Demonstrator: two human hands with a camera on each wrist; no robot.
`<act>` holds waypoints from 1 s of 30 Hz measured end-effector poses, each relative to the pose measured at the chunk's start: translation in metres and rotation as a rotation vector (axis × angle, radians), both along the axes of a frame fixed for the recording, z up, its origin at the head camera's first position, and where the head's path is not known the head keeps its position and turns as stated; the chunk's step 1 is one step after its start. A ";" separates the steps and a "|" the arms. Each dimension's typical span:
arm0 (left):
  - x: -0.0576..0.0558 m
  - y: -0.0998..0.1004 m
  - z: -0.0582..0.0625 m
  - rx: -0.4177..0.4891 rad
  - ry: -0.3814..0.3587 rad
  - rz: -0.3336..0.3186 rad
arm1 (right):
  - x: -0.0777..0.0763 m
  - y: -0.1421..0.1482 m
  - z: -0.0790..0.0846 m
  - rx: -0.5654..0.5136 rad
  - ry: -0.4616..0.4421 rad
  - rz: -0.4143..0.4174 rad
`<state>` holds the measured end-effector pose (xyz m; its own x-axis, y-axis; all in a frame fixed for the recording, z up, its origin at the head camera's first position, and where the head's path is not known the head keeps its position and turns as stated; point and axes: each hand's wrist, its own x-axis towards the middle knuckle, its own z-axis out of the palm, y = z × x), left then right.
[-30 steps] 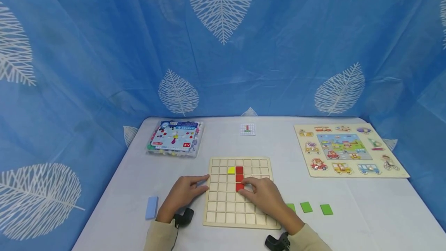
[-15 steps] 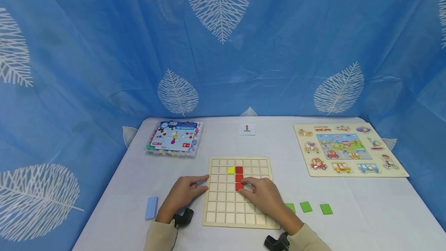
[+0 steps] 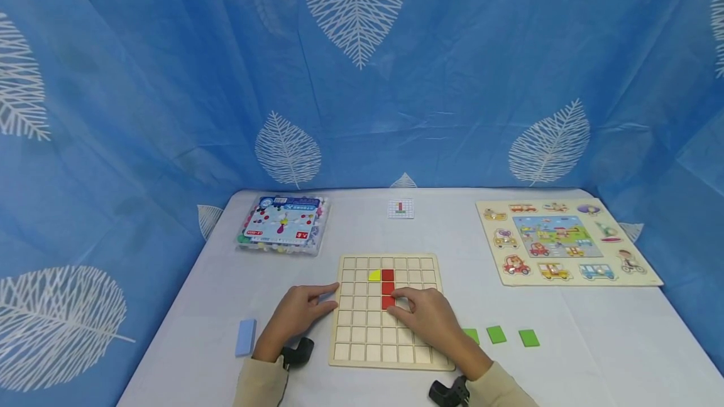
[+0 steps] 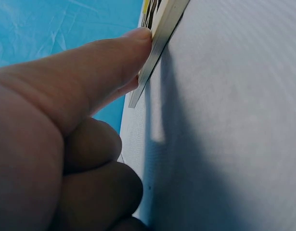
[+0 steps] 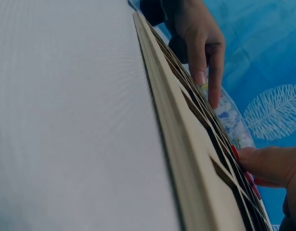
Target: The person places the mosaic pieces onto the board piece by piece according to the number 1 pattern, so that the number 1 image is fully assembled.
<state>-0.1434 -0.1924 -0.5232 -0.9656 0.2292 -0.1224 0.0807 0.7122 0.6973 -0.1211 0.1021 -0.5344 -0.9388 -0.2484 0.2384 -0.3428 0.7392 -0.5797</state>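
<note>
A wooden grid board (image 3: 359, 334) lies flat in the middle of the table. One column holds several red square tiles (image 3: 387, 288), with a yellow piece (image 3: 375, 276) beside the top one. My left hand (image 3: 300, 311) touches the board's left edge with extended thumb and index finger; its other fingers are bent in the left wrist view. My right hand (image 3: 427, 317) reaches over the board and pinches the lowest red tile (image 3: 387, 303) between thumb and index fingertips. In the right wrist view, the thumb (image 5: 263, 161) meets red at the board's surface.
Green square tiles (image 3: 496, 335) lie right of the board, one partly behind the right forearm. A blue block (image 3: 246, 338) rests at left. Behind stand a clear box (image 3: 285, 222) with a printed cover, a small pattern card (image 3: 400, 208) and a vehicle picture puzzle (image 3: 551, 244).
</note>
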 end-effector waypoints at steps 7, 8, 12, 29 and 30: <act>-0.001 0.000 -0.001 -0.002 -0.006 -0.006 | 0.001 0.006 0.005 -0.055 -0.030 0.014; -0.001 0.000 -0.001 -0.001 -0.008 -0.006 | 0.002 0.008 0.007 -0.066 -0.036 0.017; -0.001 0.000 -0.001 0.002 -0.015 -0.003 | 0.004 0.016 0.012 -0.112 -0.054 0.024; -0.001 0.000 0.000 0.009 -0.023 0.000 | 0.031 0.098 0.019 -0.082 -0.062 -0.084; -0.001 0.000 0.000 0.009 -0.020 -0.001 | 0.034 0.104 0.018 -0.081 -0.060 -0.101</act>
<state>-0.1445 -0.1928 -0.5232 -0.9627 0.2314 -0.1401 0.0672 0.7062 0.7048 -0.0867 0.2062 -0.5159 -0.9713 -0.1340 0.1966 -0.2319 0.7183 -0.6559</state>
